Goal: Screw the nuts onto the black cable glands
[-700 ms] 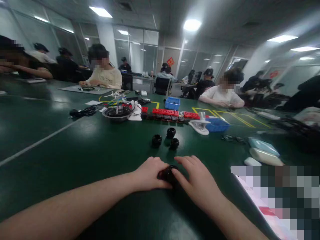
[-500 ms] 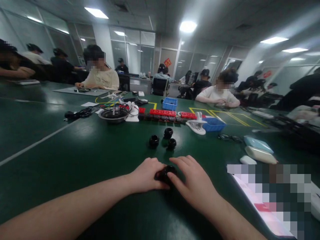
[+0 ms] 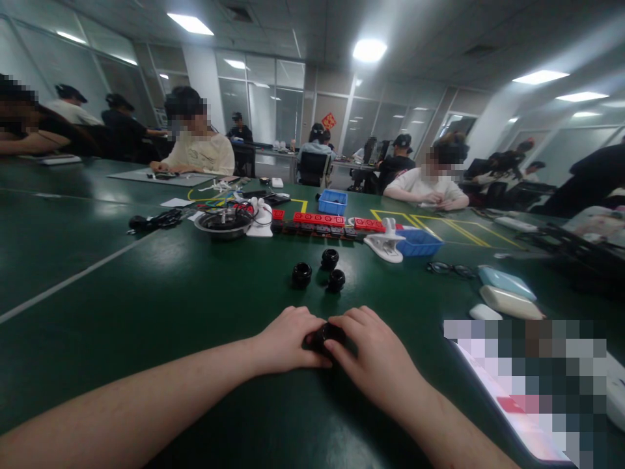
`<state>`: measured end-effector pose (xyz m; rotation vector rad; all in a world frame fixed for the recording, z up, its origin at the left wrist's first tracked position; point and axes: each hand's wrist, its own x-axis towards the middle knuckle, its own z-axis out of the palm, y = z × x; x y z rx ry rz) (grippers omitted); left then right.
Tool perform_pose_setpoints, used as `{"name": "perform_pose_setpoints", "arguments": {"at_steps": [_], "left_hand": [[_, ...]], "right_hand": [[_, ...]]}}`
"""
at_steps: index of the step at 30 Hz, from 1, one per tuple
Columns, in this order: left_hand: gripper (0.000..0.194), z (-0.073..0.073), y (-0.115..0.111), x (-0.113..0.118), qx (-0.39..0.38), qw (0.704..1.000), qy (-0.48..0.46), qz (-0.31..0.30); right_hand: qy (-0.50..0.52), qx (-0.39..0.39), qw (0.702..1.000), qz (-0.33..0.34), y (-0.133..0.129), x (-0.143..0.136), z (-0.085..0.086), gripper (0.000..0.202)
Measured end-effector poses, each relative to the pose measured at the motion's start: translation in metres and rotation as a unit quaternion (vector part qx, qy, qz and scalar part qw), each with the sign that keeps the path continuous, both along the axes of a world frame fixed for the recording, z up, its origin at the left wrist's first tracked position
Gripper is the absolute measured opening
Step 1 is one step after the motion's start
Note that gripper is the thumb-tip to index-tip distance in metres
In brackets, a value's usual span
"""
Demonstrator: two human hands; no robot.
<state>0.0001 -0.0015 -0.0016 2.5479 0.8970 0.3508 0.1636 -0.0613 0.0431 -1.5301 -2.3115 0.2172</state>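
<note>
A round black fitting (image 3: 322, 337), which looks like a cable gland, is held low over the table between both my hands and is partly covered by fingers. My left hand (image 3: 291, 339) grips it from the left, thumb below and fingers above. From the right, my right hand (image 3: 370, 345) has its thumb and fingertips closed on the same piece. Farther out, three similar black fittings stand in a cluster: one on the left (image 3: 301, 275), one at the back (image 3: 329, 259) and one at the front right (image 3: 336, 281).
Beyond the fittings lie red strips (image 3: 319, 219), a white clamp (image 3: 387, 244), blue bins (image 3: 418, 242) and a round dish (image 3: 222, 225) with cables. To the right are glasses (image 3: 450, 268), soft cases (image 3: 510, 302) and a large screen device (image 3: 512, 397). Other people sit around the table.
My right hand's fingers have come down and closed on the black fitting; before, they were spread wider over it. My left hand stays in its grip. The view has shifted very slightly.
</note>
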Motion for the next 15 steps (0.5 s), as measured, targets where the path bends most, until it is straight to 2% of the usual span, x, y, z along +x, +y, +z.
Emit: {"name": "perform_pose_setpoints", "arguments": {"at_steps": [15], "left_hand": [[0.032,0.0004,-0.0005,0.0008,0.007,1.000,-0.001,0.002]], "right_hand": [[-0.003,0.004,1.000,0.005,0.0006,0.0011,-0.0007,0.015]]}}
